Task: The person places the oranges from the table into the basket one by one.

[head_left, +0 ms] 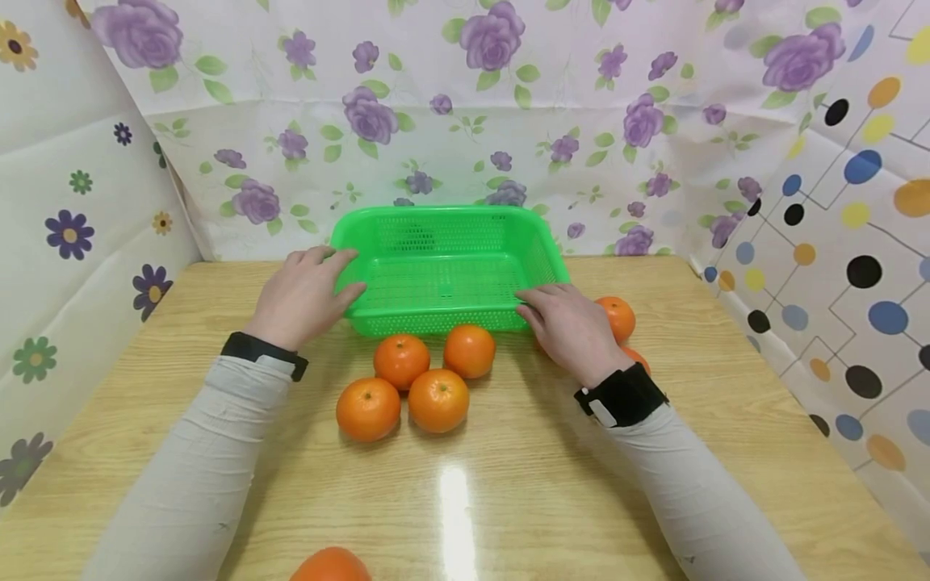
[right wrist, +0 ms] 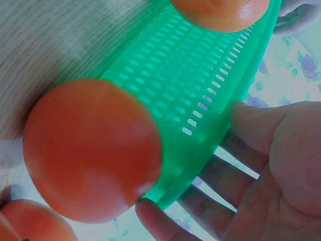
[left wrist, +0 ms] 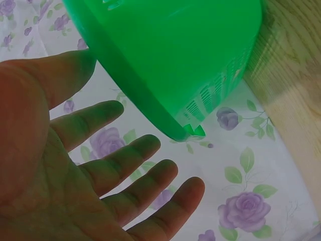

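Observation:
A green perforated plastic basket (head_left: 407, 323) stands at the back of the table, with no fruit inside it. My left hand (head_left: 301, 294) is at its left side, fingers spread and nearly straight; in the left wrist view the thumb tip reaches the basket's rim (left wrist: 125, 95). At the front right corner is my right hand (head_left: 574, 327), its thumb at the rim (right wrist: 251, 95) and some fingers passing behind it, loosely extended. Several mandarin oranges (head_left: 439, 401) sit before the basket. Beside the right hand are more, including one mandarin (head_left: 617, 317), partly hidden by it.
Another mandarin (head_left: 332, 566) lies at the near edge of the head view, cut off by the frame. The wooden table (head_left: 523, 484) is bounded by a flowered cloth (head_left: 436, 145) behind and patterned cloths at both sides.

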A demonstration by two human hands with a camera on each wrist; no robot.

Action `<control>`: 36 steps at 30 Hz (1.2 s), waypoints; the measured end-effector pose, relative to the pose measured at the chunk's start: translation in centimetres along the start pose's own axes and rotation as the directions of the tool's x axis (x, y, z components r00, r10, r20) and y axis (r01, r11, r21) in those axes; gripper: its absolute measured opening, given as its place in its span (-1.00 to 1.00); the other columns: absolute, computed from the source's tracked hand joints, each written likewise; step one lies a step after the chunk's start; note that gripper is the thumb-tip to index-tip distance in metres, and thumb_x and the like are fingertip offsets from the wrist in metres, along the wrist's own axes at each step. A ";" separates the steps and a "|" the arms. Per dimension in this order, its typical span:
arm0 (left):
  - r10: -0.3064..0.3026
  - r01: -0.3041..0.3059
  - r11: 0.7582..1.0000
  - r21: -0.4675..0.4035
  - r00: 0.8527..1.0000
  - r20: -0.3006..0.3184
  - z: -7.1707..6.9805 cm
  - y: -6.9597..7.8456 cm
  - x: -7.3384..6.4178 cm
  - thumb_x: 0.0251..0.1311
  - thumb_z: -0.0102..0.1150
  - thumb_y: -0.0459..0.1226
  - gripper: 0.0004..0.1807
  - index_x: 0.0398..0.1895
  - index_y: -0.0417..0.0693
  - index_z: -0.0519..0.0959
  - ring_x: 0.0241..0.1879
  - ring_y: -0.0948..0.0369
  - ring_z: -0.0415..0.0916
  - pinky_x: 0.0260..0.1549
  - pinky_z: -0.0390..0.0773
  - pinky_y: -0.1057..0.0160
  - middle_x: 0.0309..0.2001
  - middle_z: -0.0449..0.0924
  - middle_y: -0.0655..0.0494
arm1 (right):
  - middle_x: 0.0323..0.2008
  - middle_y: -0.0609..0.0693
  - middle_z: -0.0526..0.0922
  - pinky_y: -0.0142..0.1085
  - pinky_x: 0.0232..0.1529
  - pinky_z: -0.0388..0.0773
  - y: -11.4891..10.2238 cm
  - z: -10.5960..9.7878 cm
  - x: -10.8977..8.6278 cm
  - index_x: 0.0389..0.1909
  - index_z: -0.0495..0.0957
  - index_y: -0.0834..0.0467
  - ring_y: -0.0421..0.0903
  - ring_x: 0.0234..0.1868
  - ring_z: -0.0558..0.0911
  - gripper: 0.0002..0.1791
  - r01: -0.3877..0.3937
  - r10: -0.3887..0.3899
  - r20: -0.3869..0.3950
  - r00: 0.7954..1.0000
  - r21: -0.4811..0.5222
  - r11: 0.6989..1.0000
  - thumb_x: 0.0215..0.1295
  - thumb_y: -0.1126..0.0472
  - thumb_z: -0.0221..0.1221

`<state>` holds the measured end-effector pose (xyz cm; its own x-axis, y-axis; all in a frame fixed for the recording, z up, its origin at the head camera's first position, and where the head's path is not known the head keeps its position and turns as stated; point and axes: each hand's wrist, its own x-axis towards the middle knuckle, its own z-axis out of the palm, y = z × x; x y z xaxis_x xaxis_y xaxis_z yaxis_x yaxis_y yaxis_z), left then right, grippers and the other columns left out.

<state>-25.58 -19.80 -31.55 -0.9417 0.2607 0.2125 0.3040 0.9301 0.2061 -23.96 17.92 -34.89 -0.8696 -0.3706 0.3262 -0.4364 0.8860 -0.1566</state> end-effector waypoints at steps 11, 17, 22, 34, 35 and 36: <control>0.011 -0.011 1.000 0.005 1.000 0.001 -0.2 0.3 -0.1 0.62 0.24 -0.06 -0.33 0.64 -0.16 0.40 0.49 -0.41 0.29 0.44 0.35 -0.42 0.53 0.36 -0.43 | 0.24 0.12 0.76 0.14 0.26 0.65 -0.1 -0.1 0.0 0.35 0.71 0.13 0.19 0.34 0.64 -0.60 -0.017 0.018 0.018 1.000 -0.008 1.000 0.70 0.03 0.23; 0.131 -0.131 0.991 0.000 0.991 0.008 -0.7 1.4 -0.2 0.61 0.27 -0.05 -0.33 0.63 -0.14 0.42 0.52 -0.36 0.29 0.49 0.30 -0.39 0.54 0.38 -0.37 | 0.24 0.11 0.76 0.13 0.27 0.64 -0.1 -0.1 0.1 0.36 0.71 0.13 0.19 0.35 0.63 -0.59 -0.012 0.012 0.024 1.000 -0.016 1.000 0.70 0.02 0.23; 0.329 -0.328 0.944 -0.028 0.944 0.015 -0.9 3.0 -0.7 0.57 0.35 -0.06 -0.34 0.60 -0.10 0.47 0.51 -0.32 0.34 0.51 0.32 -0.34 0.52 0.44 -0.31 | 0.25 0.11 0.76 0.13 0.28 0.64 -0.1 0.0 0.1 0.36 0.71 0.12 0.18 0.35 0.63 -0.59 -0.016 0.016 0.031 0.999 -0.020 1.000 0.70 0.02 0.23; 0.573 -0.568 0.816 -0.106 0.820 0.013 -1.0 6.5 -2.5 0.41 0.52 -0.05 -0.30 0.54 -0.05 0.56 0.42 -0.19 0.48 0.44 0.46 -0.22 0.41 0.58 -0.17 | 0.25 0.11 0.75 0.16 0.27 0.64 0.1 0.0 0.2 0.38 0.70 0.11 0.19 0.35 0.63 -0.60 -0.020 0.021 0.044 0.999 -0.016 1.000 0.70 0.04 0.22; 0.590 -0.584 0.804 -0.116 0.807 0.022 -0.9 6.8 -2.6 0.40 0.53 -0.04 -0.30 0.53 -0.04 0.57 0.41 -0.18 0.49 0.43 0.47 -0.20 0.41 0.59 -0.15 | 0.26 0.11 0.75 0.16 0.27 0.64 0.1 0.0 0.2 0.38 0.70 0.11 0.18 0.35 0.63 -0.60 -0.020 0.020 0.045 0.999 -0.015 1.000 0.71 0.04 0.22; 0.608 -0.600 0.789 -0.127 0.793 0.028 -0.8 7.1 -2.8 0.39 0.54 -0.03 -0.31 0.51 -0.02 0.59 0.39 -0.16 0.51 0.42 0.49 -0.19 0.39 0.60 -0.13 | 0.26 0.11 0.75 0.16 0.28 0.64 0.1 0.1 0.2 0.38 0.70 0.11 0.18 0.35 0.63 -0.60 -0.020 0.021 0.046 0.999 -0.014 1.000 0.71 0.04 0.22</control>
<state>-20.71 -14.15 -29.94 -0.5664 0.7795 0.2675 0.8238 0.5448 0.1566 -24.21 17.93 -34.90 -0.8882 -0.3648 0.2795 -0.4157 0.8970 -0.1504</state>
